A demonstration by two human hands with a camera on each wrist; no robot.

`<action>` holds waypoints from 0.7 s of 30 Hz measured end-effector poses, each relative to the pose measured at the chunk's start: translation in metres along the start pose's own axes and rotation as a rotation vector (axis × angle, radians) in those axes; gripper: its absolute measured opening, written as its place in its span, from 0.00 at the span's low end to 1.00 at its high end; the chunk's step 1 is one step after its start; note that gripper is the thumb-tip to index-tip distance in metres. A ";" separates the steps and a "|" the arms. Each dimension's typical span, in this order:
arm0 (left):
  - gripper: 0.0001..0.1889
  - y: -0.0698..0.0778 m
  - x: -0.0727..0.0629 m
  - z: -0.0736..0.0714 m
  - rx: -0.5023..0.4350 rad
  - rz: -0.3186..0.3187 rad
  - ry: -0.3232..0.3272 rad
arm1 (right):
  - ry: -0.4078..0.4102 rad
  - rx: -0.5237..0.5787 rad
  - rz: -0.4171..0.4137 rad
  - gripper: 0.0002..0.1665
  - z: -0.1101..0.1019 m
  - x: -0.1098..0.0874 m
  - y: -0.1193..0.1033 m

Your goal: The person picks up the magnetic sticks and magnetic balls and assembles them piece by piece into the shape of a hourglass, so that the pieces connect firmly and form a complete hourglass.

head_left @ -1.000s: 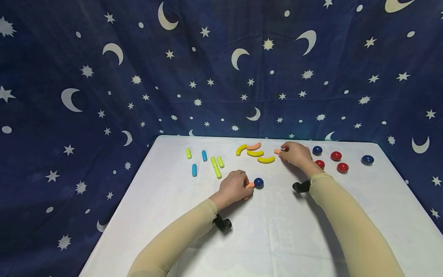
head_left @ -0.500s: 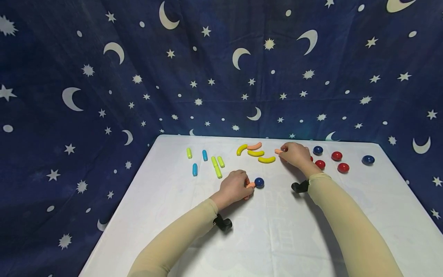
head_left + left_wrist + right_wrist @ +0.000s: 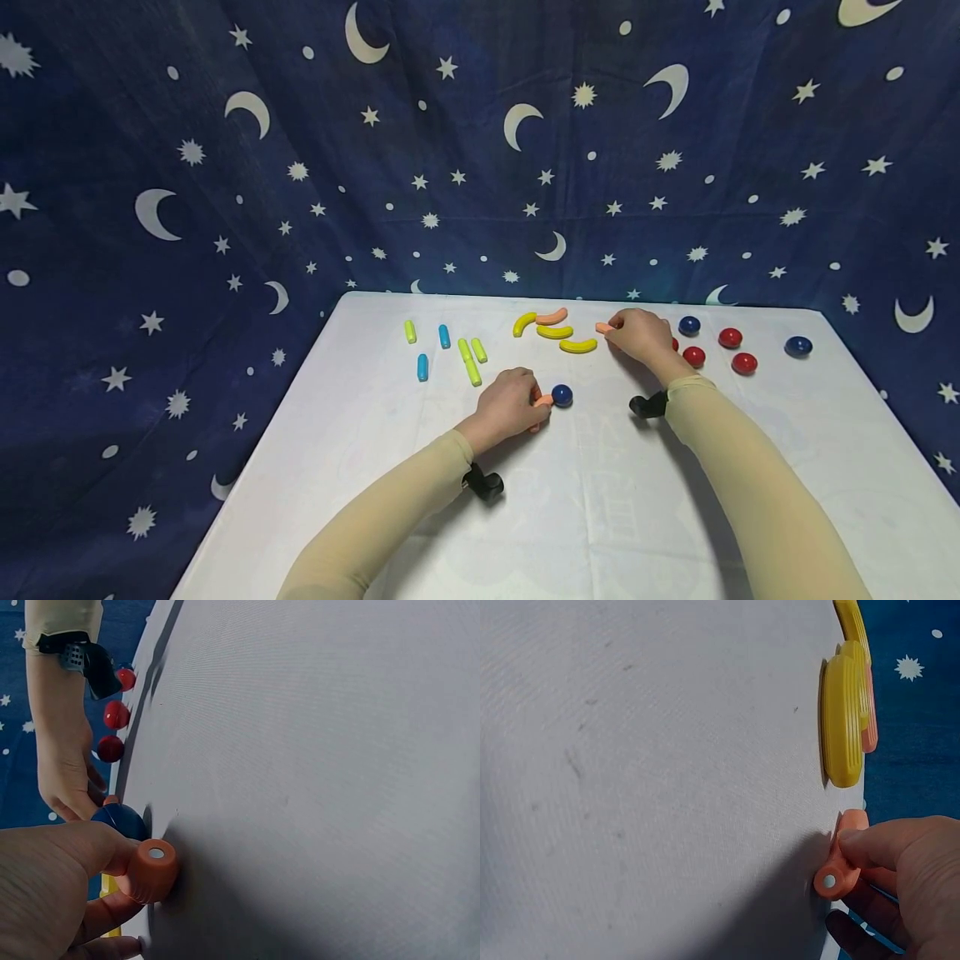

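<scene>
In the head view my left hand (image 3: 512, 404) pinches an orange magnetic rod (image 3: 543, 401) between thumb and fingers. The tip of that rod is right at a blue ball (image 3: 562, 396). The left wrist view shows its round end with a silvery disc, the blue ball (image 3: 120, 820) just behind it. Farther back, my right hand (image 3: 641, 335) holds a curved orange magnetic rod (image 3: 847, 855) by thumb and fingertips, low over the white cloth. Its far end sticks out left of the fingers in the head view; the rest is hidden by the hand.
Left of the right hand lie several curved yellow rods (image 3: 577, 347) and another orange one (image 3: 552, 317). Lime rods (image 3: 479, 350) and blue rods (image 3: 422, 367) lie at the left. Red balls (image 3: 730, 337) and dark blue balls (image 3: 798, 347) are at the right. A starry curtain (image 3: 480, 150) hangs behind.
My right wrist has shifted slightly left, so a red ball beside it shows a little. Both hands keep their hold on the orange rods, and the left hand stays in place.
</scene>
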State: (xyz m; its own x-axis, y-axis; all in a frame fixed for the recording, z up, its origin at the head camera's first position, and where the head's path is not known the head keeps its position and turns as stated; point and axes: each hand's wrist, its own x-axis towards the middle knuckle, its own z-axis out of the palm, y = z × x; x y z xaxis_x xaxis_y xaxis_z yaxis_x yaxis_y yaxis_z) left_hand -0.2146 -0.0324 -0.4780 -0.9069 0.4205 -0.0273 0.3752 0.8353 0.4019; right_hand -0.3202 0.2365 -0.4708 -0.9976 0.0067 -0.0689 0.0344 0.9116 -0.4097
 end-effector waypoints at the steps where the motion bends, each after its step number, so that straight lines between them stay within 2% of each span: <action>1: 0.09 0.000 0.000 0.000 0.000 0.000 0.001 | 0.006 -0.004 0.000 0.20 0.000 0.000 0.000; 6: 0.09 0.000 0.000 0.000 0.000 -0.005 0.000 | 0.030 -0.018 -0.007 0.19 0.002 0.000 -0.001; 13: 0.10 0.001 0.001 0.001 0.006 -0.009 -0.001 | 0.050 0.035 -0.030 0.24 -0.009 -0.008 -0.004; 21: 0.10 0.001 0.001 0.000 -0.013 -0.014 -0.005 | 0.073 0.086 -0.130 0.20 -0.018 -0.030 -0.015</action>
State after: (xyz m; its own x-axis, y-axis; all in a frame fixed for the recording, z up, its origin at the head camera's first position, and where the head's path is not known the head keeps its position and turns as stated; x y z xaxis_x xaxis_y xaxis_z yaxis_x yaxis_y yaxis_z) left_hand -0.2149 -0.0311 -0.4779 -0.9111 0.4106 -0.0374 0.3600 0.8365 0.4131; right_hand -0.2918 0.2299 -0.4464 -0.9955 -0.0767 0.0549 -0.0937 0.8681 -0.4875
